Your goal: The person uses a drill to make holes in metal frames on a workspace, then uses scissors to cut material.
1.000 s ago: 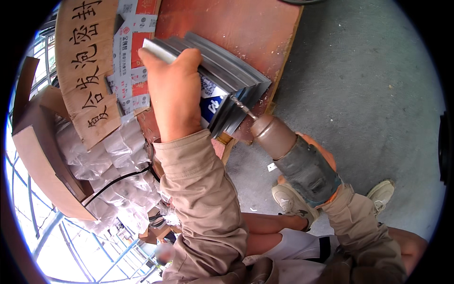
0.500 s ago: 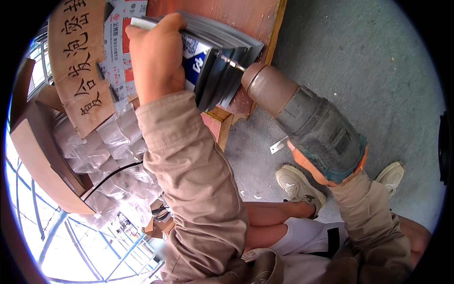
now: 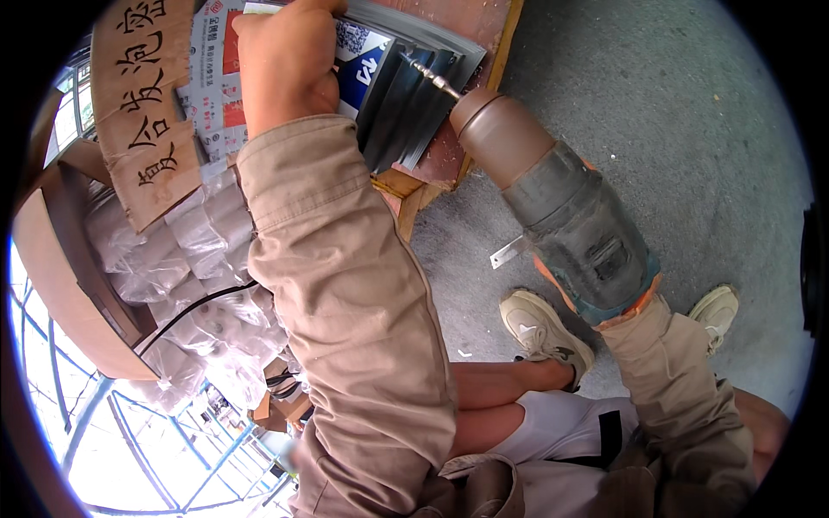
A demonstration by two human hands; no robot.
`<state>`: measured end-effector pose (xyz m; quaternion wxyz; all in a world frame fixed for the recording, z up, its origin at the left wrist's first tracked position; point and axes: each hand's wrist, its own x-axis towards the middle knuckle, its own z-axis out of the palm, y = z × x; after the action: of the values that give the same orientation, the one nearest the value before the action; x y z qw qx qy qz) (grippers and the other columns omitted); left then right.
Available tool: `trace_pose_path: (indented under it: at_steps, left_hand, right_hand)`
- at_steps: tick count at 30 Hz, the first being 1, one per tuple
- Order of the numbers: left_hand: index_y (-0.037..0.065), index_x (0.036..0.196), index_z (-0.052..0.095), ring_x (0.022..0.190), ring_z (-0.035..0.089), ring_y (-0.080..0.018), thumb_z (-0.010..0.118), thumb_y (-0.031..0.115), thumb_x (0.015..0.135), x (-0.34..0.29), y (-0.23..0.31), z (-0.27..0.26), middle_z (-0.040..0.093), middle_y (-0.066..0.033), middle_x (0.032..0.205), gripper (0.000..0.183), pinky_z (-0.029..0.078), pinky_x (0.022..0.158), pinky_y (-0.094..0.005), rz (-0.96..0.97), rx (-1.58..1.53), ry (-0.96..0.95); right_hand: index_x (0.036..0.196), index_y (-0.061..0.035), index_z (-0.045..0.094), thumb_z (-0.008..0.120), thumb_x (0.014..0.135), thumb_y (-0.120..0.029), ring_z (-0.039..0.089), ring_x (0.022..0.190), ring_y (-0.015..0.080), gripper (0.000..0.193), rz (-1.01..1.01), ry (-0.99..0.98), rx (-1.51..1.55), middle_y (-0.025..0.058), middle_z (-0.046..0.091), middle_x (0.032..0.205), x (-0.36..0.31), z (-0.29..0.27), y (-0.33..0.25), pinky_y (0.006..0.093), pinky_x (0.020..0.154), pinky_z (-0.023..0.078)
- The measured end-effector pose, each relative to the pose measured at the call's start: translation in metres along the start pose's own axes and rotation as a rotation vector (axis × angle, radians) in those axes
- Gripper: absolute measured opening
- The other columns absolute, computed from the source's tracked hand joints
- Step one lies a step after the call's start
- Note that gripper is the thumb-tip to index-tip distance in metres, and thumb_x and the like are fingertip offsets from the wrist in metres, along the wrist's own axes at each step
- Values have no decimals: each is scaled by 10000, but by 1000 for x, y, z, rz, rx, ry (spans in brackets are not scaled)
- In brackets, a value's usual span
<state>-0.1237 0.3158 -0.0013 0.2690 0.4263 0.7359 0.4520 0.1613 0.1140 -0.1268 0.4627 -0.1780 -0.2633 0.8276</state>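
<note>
My left hand (image 3: 289,65) is closed over the upper left part of a bundle of grey metal profiles (image 3: 423,34), its fingers partly out of frame. A blue and white label (image 3: 354,78) shows beside the hand. My right hand (image 3: 641,306) grips a power drill (image 3: 579,207) with a brown front and dark body; the drill hides most of the hand, and only orange edges show. The drill's thin bit (image 3: 432,76) points up and left, its tip at the ribbed dark end of the profiles. I cannot tell whether it has entered the metal.
The profiles lie on a reddish wooden bench (image 3: 488,26) with a yellowish edge. At left are a cardboard flap (image 3: 155,129), an open carton (image 3: 78,285) and plastic-wrapped pieces (image 3: 199,250). A small metal strip (image 3: 508,252) lies on the grey floor (image 3: 648,112) near my shoes.
My left hand and forearm have shifted up in the view. The drill has tilted steeper, its front rising, and more of the bit now shows.
</note>
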Motion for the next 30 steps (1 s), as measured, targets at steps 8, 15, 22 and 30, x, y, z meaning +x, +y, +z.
trace_pose_path:
  at_steps: [8,15,22,30]
  left_hand:
    - [-76,1190,758,796,751,-228,754,-25,982,7,-1,4,770,-99,967,214,595,708,-412,-81,-10,-106]
    - [-263,1432,609,1017,899,-383,884,-116,965,45,-27,-38,829,-273,1188,561,746,853,-472,-164,-4,-64]
    - [-184,1778,292,1009,862,-376,918,-120,883,26,-17,-26,744,-314,1349,1095,748,878,-477,-171,93,32]
    - [-58,1340,653,926,794,-238,820,-53,963,5,-1,-20,773,-122,1113,412,677,840,-403,-138,141,47]
  right_hand:
    - [1810,-9,589,802,1176,-227,832,1361,298,704,-162,98,-648,186,793,1591,4,2,-26,438,1178,659]
    - [1769,-36,662,969,978,-225,874,1144,334,869,-449,109,-1080,156,876,1492,23,10,-15,468,1027,615]
    - [1706,-36,723,962,963,-166,864,1177,370,791,-390,202,-1085,178,843,1603,15,17,0,483,1045,614]
    - [1686,-44,733,958,947,-230,848,1132,392,794,-422,180,-1133,190,866,1429,11,15,5,528,1016,604]
